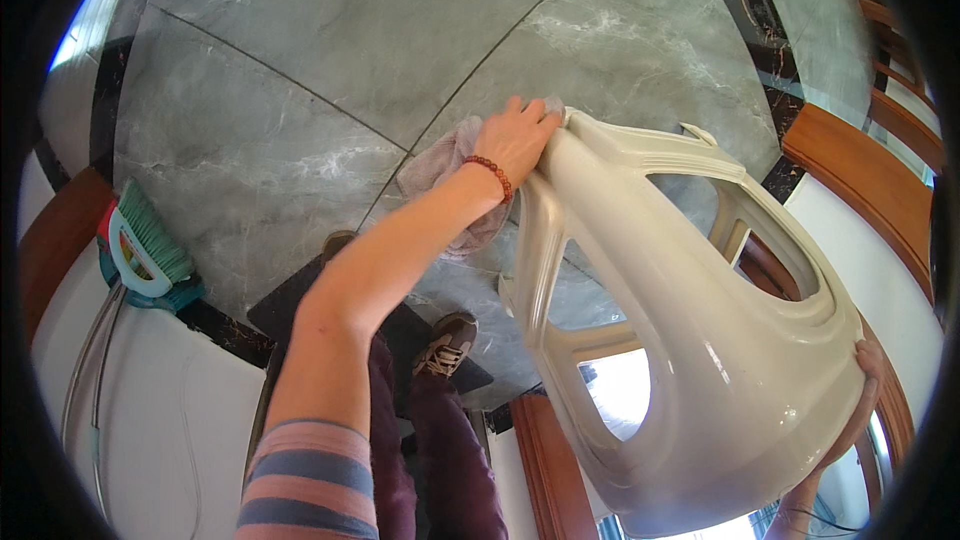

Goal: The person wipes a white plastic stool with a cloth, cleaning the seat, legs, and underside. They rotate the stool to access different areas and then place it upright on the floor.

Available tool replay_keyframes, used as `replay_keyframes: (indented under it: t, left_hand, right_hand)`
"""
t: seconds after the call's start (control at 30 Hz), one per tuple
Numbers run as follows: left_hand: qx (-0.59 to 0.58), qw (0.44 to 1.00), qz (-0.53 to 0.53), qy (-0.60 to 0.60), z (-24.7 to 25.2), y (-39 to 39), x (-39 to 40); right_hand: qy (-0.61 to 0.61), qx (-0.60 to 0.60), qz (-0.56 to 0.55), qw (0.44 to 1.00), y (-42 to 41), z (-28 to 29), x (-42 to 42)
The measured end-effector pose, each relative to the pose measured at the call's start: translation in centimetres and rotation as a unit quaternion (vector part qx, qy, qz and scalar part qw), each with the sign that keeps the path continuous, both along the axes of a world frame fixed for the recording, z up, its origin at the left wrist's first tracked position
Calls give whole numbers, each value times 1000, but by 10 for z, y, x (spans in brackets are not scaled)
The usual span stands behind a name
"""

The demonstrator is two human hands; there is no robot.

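A large cream plastic shell [697, 360], shaped like a small car cab with window openings, is held tilted before me. My left hand [517, 135], with a beaded bracelet [491, 171] at its wrist, presses a pinkish-grey cloth [442, 165] against one end of the shell. Most of the cloth hangs down beneath the hand and forearm. On the far right, my right hand [870, 367] grips the shell's outer rim. Part of that hand is hidden behind the shell.
A green broom [157, 232] with a dustpan [176, 298] stands at the left wall. Wooden furniture [862, 180] is on the right, and a brown wooden post [551, 465] stands below the shell. Grey marbled tiles [315, 90] cover the floor; my shoe [450, 341] rests by a dark mat [285, 300].
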State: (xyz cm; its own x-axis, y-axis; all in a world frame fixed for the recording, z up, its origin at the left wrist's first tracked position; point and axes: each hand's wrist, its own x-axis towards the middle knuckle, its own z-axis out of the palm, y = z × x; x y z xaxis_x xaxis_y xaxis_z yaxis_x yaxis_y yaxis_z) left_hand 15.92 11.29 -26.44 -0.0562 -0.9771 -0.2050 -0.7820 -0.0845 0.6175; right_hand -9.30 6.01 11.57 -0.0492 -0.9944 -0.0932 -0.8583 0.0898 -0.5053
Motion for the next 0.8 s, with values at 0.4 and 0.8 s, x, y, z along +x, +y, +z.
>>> replay_keyframes:
  t: [0.4,0.8]
  left_hand:
    - [42,987,135,77,7,65,-4]
    - [164,981,-85,-65,14,23,15]
  right_hand:
    - [42,31,-16,998,-5,0,4]
    - [116,1,165,979,-3,6,-17]
